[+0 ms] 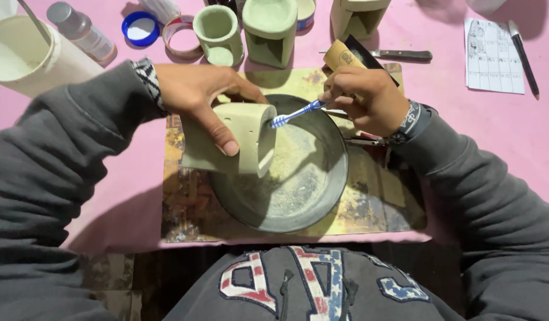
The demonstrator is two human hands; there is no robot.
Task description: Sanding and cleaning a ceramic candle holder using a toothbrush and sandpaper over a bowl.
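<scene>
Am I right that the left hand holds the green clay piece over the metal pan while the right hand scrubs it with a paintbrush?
Not quite: the head view shows the right hand using a blue-and-white toothbrush, not a paintbrush. The left hand does hold the green clay piece over the metal pan.

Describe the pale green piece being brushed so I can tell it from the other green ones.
Start at the round grey metal pan on the pink table. Over its left rim, the left hand holds a pale green clay cylinder on its side, with a blue-and-white toothbrush in the right hand touching its end. The other green pieces stand upright at the table's far edge, untouched.
</scene>
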